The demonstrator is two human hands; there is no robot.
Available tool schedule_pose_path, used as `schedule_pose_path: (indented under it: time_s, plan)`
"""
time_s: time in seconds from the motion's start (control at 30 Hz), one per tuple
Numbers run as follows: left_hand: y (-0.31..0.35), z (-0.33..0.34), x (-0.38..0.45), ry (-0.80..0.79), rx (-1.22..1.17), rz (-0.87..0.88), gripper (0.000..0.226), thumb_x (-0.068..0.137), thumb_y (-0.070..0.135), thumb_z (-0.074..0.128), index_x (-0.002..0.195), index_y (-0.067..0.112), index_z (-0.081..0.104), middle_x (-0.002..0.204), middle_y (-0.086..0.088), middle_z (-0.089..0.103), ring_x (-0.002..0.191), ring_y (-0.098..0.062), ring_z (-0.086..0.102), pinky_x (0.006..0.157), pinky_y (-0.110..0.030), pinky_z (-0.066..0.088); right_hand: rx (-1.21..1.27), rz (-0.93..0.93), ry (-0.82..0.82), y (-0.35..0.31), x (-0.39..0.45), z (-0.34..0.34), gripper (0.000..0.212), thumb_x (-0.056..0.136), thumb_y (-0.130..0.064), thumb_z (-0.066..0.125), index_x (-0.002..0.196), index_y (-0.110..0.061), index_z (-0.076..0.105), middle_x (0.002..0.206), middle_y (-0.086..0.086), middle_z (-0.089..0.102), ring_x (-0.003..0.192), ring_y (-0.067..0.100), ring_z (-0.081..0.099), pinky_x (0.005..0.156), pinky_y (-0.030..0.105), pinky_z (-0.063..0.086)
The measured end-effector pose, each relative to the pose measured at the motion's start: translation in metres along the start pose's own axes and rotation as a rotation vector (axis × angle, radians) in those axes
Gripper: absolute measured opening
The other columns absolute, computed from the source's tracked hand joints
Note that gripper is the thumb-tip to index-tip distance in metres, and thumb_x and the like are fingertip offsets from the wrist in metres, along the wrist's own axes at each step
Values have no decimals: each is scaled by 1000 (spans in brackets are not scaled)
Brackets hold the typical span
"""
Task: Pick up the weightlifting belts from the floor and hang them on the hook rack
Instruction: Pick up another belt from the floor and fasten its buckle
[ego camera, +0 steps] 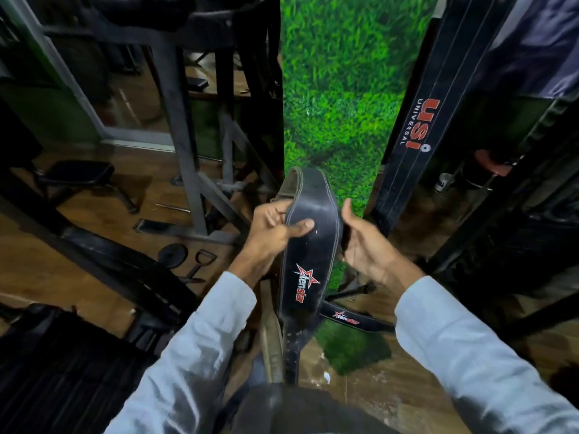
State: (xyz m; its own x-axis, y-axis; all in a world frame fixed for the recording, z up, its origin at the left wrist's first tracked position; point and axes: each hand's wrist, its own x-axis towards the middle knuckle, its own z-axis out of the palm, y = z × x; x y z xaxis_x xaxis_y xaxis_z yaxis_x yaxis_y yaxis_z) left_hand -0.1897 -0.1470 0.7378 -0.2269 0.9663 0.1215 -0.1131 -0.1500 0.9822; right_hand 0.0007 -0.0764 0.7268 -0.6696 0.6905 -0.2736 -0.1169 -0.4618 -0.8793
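A black leather weightlifting belt (308, 245) with a red and white star logo is folded over in front of me, its loose end hanging down towards the floor. My left hand (272, 230) grips its left edge, thumb across the front. At the belt's right edge is my right hand (360, 242), fingers spread, and whether it grips the belt I cannot tell. A second black belt (354, 319) with the same logo lies on the floor below. A long black belt marked USI (413, 126) hangs at the upper right. No hook rack is visible.
A grass-print panel (341, 89) stands straight ahead. Grey steel machine frames (185, 145) and a black bench seat (78, 172) fill the left. A small weight plate (172, 255) and a cable handle (200, 264) lie on the wooden floor. Dark equipment crowds the right side.
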Motion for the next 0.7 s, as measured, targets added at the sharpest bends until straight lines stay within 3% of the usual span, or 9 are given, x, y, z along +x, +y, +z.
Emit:
schedule_pose_path:
  time_s: [0.1, 0.17, 0.27, 0.4, 0.47, 0.53, 0.57, 0.63, 0.7]
  plan:
    - [-24, 7, -19, -34, 47, 31, 35, 78, -14, 76, 112, -12, 72, 107, -23, 77, 91, -22, 73, 83, -29, 59, 117, -13, -38, -25, 9, 7, 86, 81, -62, 77, 144, -7, 58, 144, 22, 62, 137, 39, 55, 121, 56, 37]
    - [-39, 11, -30, -51, 45, -15, 32, 76, -7, 79, 108, -5, 75, 101, -9, 80, 88, -14, 73, 81, -24, 58, -13, -123, 79, -29, 16, 8, 65, 74, -37, 89, 127, -3, 71, 127, 17, 72, 126, 34, 62, 123, 56, 35]
    - [-41, 8, -38, -43, -120, -164, 27, 77, 16, 81, 102, 6, 79, 94, -6, 79, 83, -13, 72, 81, -28, 56, -164, -234, 142, -16, 13, 9, 37, 79, -10, 82, 111, 5, 75, 114, 21, 76, 109, 28, 67, 120, 49, 39]
    - [-24, -1, -11, 28, -424, -448, 84, 70, 54, 86, 128, -4, 67, 115, -25, 70, 100, -34, 67, 96, -45, 56, -367, -261, 98, 21, 0, 6, 36, 80, -6, 85, 112, 7, 75, 113, 24, 77, 96, 23, 70, 95, 42, 55]
    - [-21, 5, 1, 130, -384, -434, 70, 75, 41, 87, 115, -13, 67, 118, -35, 68, 99, -38, 66, 96, -50, 57, -427, -252, 131, 44, -3, 1, 42, 77, -12, 89, 108, 12, 74, 111, 26, 76, 92, 19, 66, 86, 36, 52]
    - [-20, 16, -3, 238, -198, -329, 22, 84, 9, 80, 96, -7, 71, 92, -22, 72, 82, -27, 63, 79, -37, 54, -416, -187, 127, 56, -4, -4, 31, 77, -10, 88, 104, 1, 78, 102, 13, 80, 88, 13, 68, 80, 29, 54]
    - [-22, 20, -9, 234, -106, -273, 14, 86, -3, 76, 98, -7, 72, 87, -17, 72, 80, -24, 64, 75, -33, 53, -390, -141, 94, 57, -6, -6, 30, 78, -14, 89, 104, -4, 79, 100, 7, 80, 88, 11, 69, 81, 27, 55]
    - [-33, 22, -17, 232, -11, -211, 28, 84, -15, 71, 111, -12, 69, 94, -22, 76, 83, -24, 69, 78, -32, 56, -261, -12, 67, 48, -9, -11, 49, 70, -39, 93, 106, -9, 77, 104, 6, 79, 95, 15, 72, 92, 33, 58]
    - [-40, 21, -21, 238, 47, -185, 37, 81, -21, 70, 117, -12, 68, 105, -26, 75, 81, -19, 73, 87, -34, 56, -130, 37, 161, 35, -9, -14, 48, 71, -49, 86, 98, -11, 76, 99, 8, 80, 90, 19, 75, 96, 43, 59]
